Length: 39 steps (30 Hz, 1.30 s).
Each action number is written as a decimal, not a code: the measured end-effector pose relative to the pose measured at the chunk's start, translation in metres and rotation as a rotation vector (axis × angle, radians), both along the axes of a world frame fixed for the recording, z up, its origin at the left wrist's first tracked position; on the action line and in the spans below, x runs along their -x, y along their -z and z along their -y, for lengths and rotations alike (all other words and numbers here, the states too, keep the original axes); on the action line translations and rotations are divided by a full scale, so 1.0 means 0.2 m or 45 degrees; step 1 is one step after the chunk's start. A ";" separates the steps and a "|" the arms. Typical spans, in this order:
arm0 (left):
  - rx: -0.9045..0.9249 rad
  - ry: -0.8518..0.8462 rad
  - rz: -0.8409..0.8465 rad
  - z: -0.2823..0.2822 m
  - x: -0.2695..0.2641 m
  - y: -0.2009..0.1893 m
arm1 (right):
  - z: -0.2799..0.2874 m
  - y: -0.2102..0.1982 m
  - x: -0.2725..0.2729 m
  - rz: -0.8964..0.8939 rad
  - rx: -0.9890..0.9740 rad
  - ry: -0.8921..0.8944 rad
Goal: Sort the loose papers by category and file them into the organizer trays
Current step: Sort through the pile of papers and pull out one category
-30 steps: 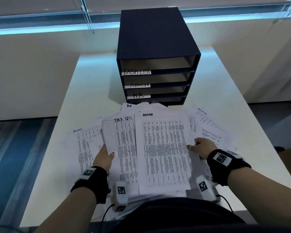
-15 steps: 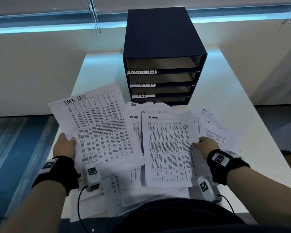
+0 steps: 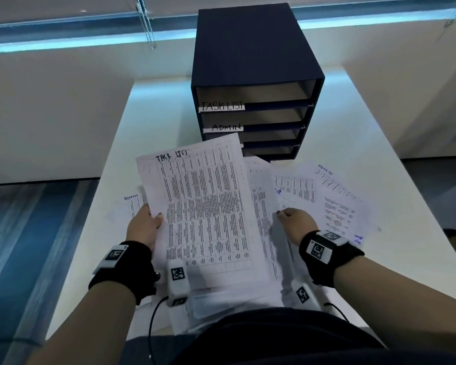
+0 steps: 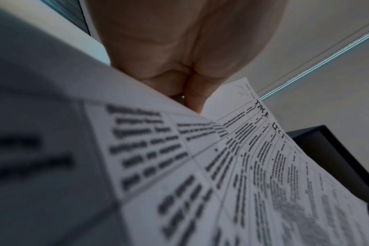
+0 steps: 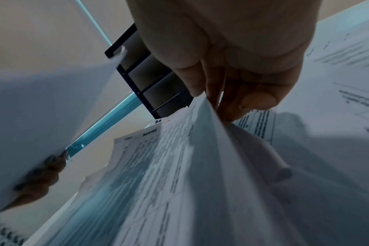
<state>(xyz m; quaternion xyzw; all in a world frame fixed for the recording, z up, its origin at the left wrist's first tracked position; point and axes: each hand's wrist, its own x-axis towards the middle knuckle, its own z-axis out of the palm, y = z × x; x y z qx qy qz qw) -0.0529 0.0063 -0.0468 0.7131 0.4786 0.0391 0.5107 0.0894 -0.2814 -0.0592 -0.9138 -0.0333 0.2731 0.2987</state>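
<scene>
My left hand pinches the left edge of a printed sheet headed "TASK LIST" and holds it raised over the paper pile, just in front of the dark blue organizer. The same sheet fills the left wrist view under my thumb. My right hand pinches the edge of an "ADMIN" sheet lying on the pile; most of it is hidden behind the raised sheet. The organizer's upper trays are labelled "TASK LIST" and "ADMIN"; the lower labels are covered.
Several loose printed sheets lie fanned over the near half of the white table, some overhanging its front edge. One ADMIN sheet pokes out at the left. The table drops to blue carpet on the left.
My left hand lifted the TASK LIST sheet off the pile, swung it out left, then brought it back to the centre toward the organizer. The right hand stayed on the ADMIN sheet.
</scene>
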 end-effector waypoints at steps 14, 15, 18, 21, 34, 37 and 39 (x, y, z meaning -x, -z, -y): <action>-0.218 0.306 -0.411 0.20 0.08 0.09 | 0.32 0.04 -0.30 -0.176 0.103 0.510; -0.214 0.322 -0.424 0.20 0.08 0.10 | 0.32 0.04 -0.30 -0.196 0.076 0.509; -0.219 0.368 -0.444 0.19 0.08 0.13 | 0.30 0.03 -0.31 -0.188 0.072 0.436; -0.228 0.402 -0.479 0.18 0.08 0.15 | 0.29 0.01 -0.33 -0.189 0.084 0.447; -0.218 0.431 -0.530 0.17 0.07 0.16 | 0.36 -0.08 -0.36 -0.045 0.341 0.460; -0.219 0.437 -0.528 0.16 0.06 0.17 | 0.46 -0.09 -0.36 -0.041 0.642 0.292; -0.204 0.435 -0.525 0.16 0.06 0.18 | 0.51 -0.05 -0.37 -0.079 0.718 0.252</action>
